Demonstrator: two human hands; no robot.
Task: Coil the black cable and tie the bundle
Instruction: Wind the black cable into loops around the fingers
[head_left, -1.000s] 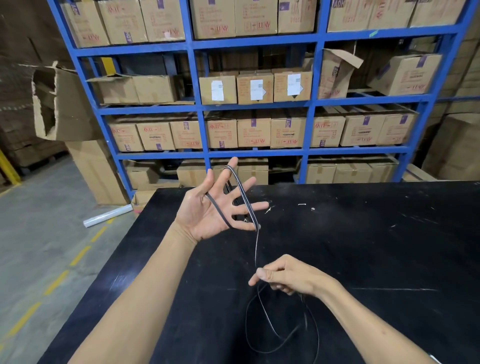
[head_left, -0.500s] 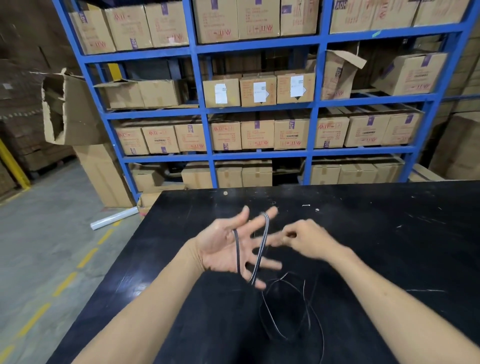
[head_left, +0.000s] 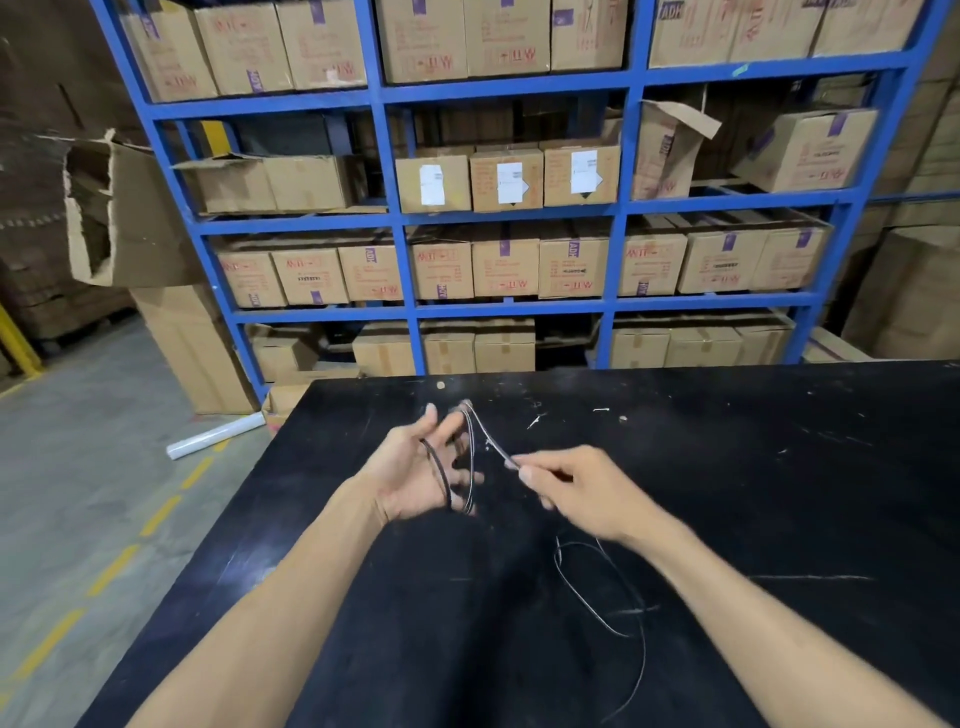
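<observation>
Since half a second earlier, the black cable (head_left: 493, 446) was drawn rightward, pinched by the right hand (head_left: 582, 488), while loops were carried around the spread fingers (head_left: 457, 427) of the left hand (head_left: 415, 478).

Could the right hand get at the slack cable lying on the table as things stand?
Probably yes. The slack cable lies bare on the black table just below the right hand, nothing covering it. But that hand already pinches the strand leading to the left hand.
</observation>
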